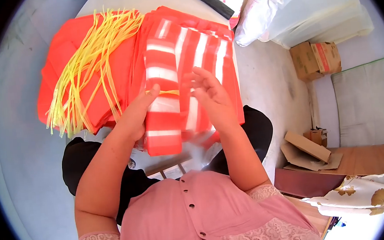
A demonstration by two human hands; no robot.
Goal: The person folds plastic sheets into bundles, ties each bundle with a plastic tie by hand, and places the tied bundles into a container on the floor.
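A long folded bundle of red fabric with white stripes (165, 141) stands in front of me, with a thin yellow strip (168, 92) across its middle. My left hand (138, 115) grips its left edge, thumb in front and the other fingers hidden behind. To the right of the bundle, my right hand (213, 93) is raised with its fingers apart and slightly curled, holding nothing. Behind it lies more striped red fabric (221, 57) in a stack. Many loose yellow strips (90, 60) drape over a plain red pile (63, 62) at the left.
The piles rest on a pale table (117, 0). A dark rod-like object (207, 1) and a white plastic bag (256, 13) are at the far edge. Cardboard boxes (316, 60) and flattened cardboard (309, 151) sit at the right. My knees are beneath the work.
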